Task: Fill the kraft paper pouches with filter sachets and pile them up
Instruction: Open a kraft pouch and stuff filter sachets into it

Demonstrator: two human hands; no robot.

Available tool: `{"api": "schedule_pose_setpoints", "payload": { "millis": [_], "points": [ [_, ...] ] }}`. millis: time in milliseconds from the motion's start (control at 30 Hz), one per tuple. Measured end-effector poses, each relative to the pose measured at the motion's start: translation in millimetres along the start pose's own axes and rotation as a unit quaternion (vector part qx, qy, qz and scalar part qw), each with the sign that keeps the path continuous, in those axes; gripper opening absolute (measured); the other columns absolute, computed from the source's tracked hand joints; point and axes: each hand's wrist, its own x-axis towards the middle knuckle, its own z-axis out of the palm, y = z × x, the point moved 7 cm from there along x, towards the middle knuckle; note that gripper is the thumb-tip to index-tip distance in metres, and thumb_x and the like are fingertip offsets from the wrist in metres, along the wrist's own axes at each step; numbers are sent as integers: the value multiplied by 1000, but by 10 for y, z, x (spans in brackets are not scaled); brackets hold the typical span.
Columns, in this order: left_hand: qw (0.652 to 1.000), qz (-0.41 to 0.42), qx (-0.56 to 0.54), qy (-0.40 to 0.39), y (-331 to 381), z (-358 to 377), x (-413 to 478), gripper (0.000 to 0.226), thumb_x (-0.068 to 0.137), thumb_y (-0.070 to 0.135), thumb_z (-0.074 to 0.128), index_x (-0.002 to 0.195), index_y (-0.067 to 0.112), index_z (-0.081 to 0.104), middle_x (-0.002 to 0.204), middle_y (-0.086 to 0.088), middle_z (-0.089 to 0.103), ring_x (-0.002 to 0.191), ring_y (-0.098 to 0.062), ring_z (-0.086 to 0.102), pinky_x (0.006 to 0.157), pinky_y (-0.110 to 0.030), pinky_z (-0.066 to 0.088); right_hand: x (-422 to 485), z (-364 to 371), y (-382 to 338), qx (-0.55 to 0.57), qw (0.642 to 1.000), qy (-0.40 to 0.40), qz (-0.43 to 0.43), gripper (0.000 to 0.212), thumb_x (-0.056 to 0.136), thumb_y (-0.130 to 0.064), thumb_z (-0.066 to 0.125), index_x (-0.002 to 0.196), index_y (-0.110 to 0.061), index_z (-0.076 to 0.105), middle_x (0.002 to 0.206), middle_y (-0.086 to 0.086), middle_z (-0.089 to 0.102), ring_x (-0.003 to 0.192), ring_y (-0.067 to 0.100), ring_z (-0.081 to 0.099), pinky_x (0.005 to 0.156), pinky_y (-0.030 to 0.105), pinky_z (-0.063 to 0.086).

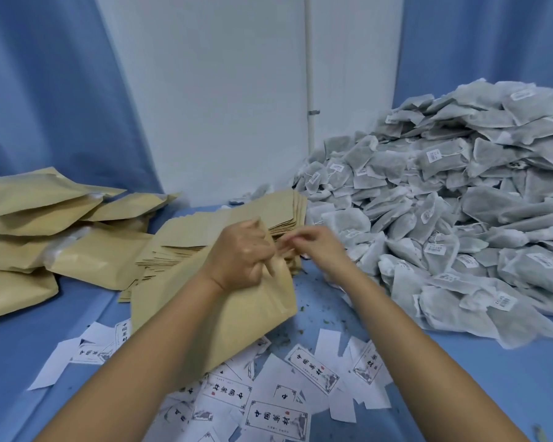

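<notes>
The left hand [240, 250] grips the mouth of a kraft pouch [237, 314] lying on the blue tabletop [492, 378]; what is inside it is hidden. The right hand [316, 247] is at the same opening, too blurred to tell its grasp. Bulging filled pouches [45, 224] are piled on the left, flat empty pouches [230, 224] are stacked behind, and a heap of sachets [444, 202] lies on the right.

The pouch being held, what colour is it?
The pouch is plain tan-brown, with no print on the side showing; seen in the head view.
</notes>
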Motion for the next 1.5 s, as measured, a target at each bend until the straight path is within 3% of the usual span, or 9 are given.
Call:
{"api": "schedule_pose_setpoints", "payload": {
  "millis": [67,167,400,667,767,867,1167,1367,1500],
  "points": [
    [1000,-8,-2,-12,-12,39,-17,15,52,6,33,42,10,42,41,-3,36,40,-23,31,57,-21,26,35,-535,252,-274,942,191,30,27,83,-19,67,110,-19,64,123,5,59,117,21,54,94,40,45],
    [1000,0,-1,-12,52,131,6,14,52,5,33,42,10,41,41,-2,35,40,-24,29,57,-21,25,-6,-751,956,-552,802,58,221,88,70,-51,76,143,-29,33,157,13,11,142,48,9,114,56,14],
    [1000,24,-9,-1,171,221,69,14,52,5,34,43,13,41,41,-1,34,43,-22,27,57,-21,23,86,-734,1053,-569,806,59,151,47,84,-30,64,125,-18,47,129,14,41,110,38,47,95,40,38],
    [1000,9,-5,23,85,124,61,14,53,5,31,43,12,38,43,-1,32,45,-21,23,58,-22,18,-152,-858,598,24,951,307,3,28,84,-10,62,110,-14,54,97,1,63,88,19,62,69,27,50],
    [999,-1,-13,33,76,78,44,17,53,5,30,43,12,43,43,-2,35,44,-23,26,55,-22,21,-103,-553,506,417,896,155,10,22,91,-5,49,110,-7,60,97,8,69,89,20,69,75,33,58],
    [998,-26,-25,52,38,2,24,22,55,4,32,43,10,50,44,-4,42,43,-24,33,51,-24,30,-112,-122,401,508,860,16,53,20,86,2,46,94,-4,63,84,10,70,79,20,71,71,32,59],
    [998,-11,30,54,78,-300,-24,17,55,3,38,43,10,47,42,-4,37,40,-23,33,50,-21,21,-127,423,84,6,989,-142,31,20,87,7,50,86,-7,64,77,-2,63,73,11,58,69,29,47],
    [999,40,12,20,199,-312,11,15,50,8,34,43,11,48,42,-2,41,42,-22,35,51,-20,22,-70,754,-279,-390,920,-36,-14,62,96,17,17,54,-29,9,59,-10,6,35,10,15,39,12,25],
    [999,33,15,-7,59,-420,-182,16,51,6,36,45,12,50,44,-1,45,44,-22,38,46,-22,28,38,1138,-223,-260,941,-217,-1,37,100,3,38,69,-18,41,69,1,36,63,2,32,55,5,36]
  ]
}}
